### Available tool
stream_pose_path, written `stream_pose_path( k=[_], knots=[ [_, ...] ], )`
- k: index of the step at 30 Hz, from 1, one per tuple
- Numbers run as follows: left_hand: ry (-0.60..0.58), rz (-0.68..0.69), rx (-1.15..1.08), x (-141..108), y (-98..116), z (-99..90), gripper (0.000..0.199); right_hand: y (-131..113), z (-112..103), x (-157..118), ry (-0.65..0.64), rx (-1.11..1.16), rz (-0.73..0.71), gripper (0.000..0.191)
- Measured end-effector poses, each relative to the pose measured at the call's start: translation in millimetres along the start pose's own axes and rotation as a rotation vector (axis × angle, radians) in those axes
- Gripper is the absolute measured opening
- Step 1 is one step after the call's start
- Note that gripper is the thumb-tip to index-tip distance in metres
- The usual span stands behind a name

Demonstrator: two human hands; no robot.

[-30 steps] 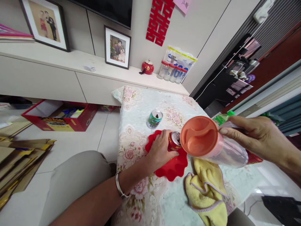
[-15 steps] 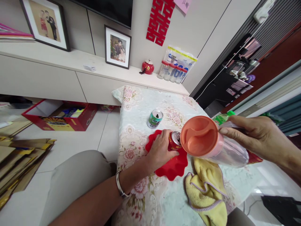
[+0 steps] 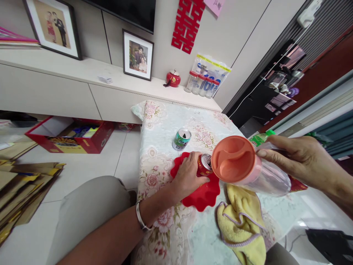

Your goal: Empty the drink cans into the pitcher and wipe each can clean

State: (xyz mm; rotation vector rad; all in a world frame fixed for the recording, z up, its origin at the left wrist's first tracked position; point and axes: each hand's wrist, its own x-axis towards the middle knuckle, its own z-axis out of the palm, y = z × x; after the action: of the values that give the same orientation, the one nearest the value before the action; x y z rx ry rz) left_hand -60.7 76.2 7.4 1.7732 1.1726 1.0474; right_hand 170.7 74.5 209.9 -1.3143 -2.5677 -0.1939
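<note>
My left hand (image 3: 190, 171) is wrapped round a red drink can (image 3: 204, 166), whose opened top faces up. The can is over a red scalloped plate (image 3: 204, 198); its base is hidden. In my right hand (image 3: 295, 156) is the handle of a clear plastic pitcher (image 3: 271, 182) with an orange lid (image 3: 234, 159). The pitcher is tipped on its side, lid towards the can, and the lid's edge is close to the can's opening. Whether they touch and whether liquid flows, I cannot tell. Just behind the plate stands a green opened can (image 3: 182, 140).
A yellow cloth (image 3: 242, 224) lies on the flowered tablecloth (image 3: 165, 121), right of the plate. Behind the pitcher a green-capped bottle (image 3: 260, 138) is partly hidden. A red box (image 3: 93, 141) and flattened cardboard (image 3: 24, 191) are on the floor at left. A cabinet ledge (image 3: 110, 70) runs behind.
Almost nothing differs. The pitcher and my right hand have shifted very slightly to the left; my left hand stays on the red can.
</note>
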Motion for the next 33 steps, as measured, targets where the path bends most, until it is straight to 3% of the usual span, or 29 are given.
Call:
stream_pose_path(
  k=[5,11,33],
  knots=[
    [-0.003,0.002,0.006,0,0,-0.4,0.059,-5,-3,2,-0.017,0.005,0.013,0.047],
    [-0.012,-0.003,0.004,0,1,-0.7,0.06,-11,-5,7,0.0,-0.018,-0.083,0.048],
    [-0.012,-0.011,0.009,1,1,0.0,0.061,1,1,0,0.011,-0.031,-0.087,0.044]
  ],
)
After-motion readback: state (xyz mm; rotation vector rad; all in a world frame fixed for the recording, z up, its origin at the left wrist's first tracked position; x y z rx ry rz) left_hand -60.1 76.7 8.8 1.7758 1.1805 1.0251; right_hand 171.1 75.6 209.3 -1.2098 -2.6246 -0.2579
